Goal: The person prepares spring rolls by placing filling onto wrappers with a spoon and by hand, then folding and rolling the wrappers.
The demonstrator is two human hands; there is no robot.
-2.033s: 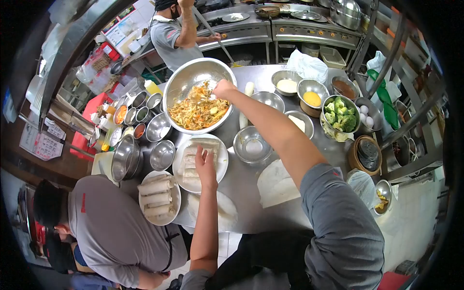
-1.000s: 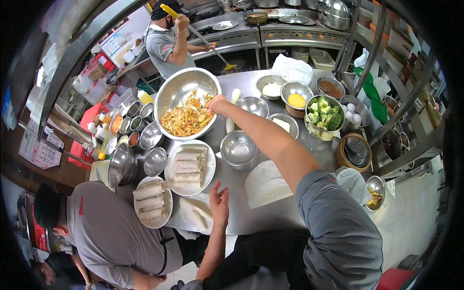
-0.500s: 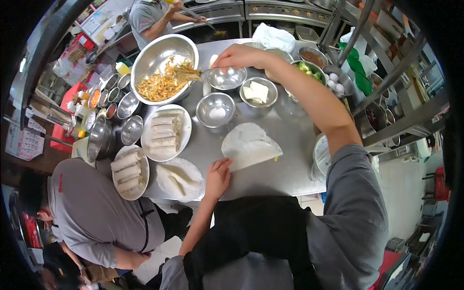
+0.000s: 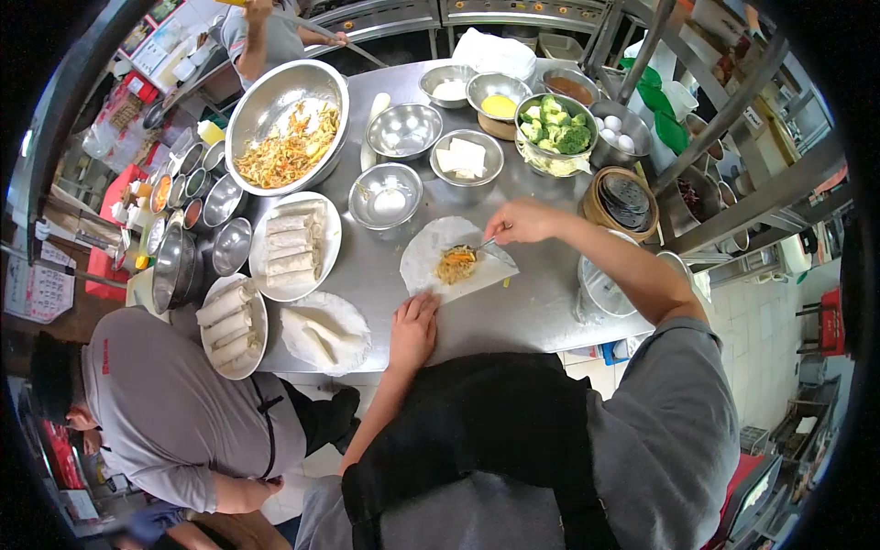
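Observation:
My right hand [image 4: 520, 222] is closed round the handle of a spoon [image 4: 485, 244], whose head rests in a small heap of vegetable filling [image 4: 456, 264]. That heap lies on a thin white wrapper [image 4: 422, 258] on the steel table. My left hand [image 4: 415, 321] lies at the wrapper's lower left edge, fingers flat. Further up on the left, a large steel bowl [image 4: 266, 108] holds more of the mixed filling. White rolls [image 4: 291, 246] sit on one plate [image 4: 332, 240], and more rolls [image 4: 226, 323] fill a second plate [image 4: 260, 356].
Another wrapper [image 4: 353, 316] lies left of my left hand. Bowls of broccoli [image 4: 556, 126], white blocks [image 4: 461, 158] and eggs [image 4: 616, 132] stand at the back right, near a metal rack [image 4: 763, 185]. A co-worker [image 4: 174, 403] stands at the left; another person is beyond the table.
My right hand has come from the large bowl to the wrapper, bringing filling on the spoon. My left hand has moved from above the rolls to the wrapper's edge. The view has shifted.

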